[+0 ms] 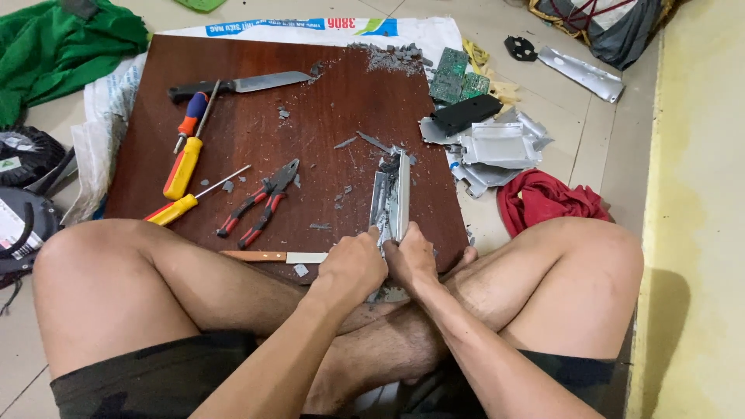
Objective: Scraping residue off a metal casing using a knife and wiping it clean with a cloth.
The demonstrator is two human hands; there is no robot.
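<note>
Both hands clamped on one grey metal casing at the near edge of the board.

One brown wooden board point(326, 101) lies on the floor; on it two knives point(240, 83), two yellow-handled screwdrivers point(185, 164) and one pair of red-handled pliers point(260, 206). The left hand point(353, 268) and right hand point(410, 256), side by side, each grip the near end of the casing point(390, 195), which stands on edge between the person's knees.
</note>
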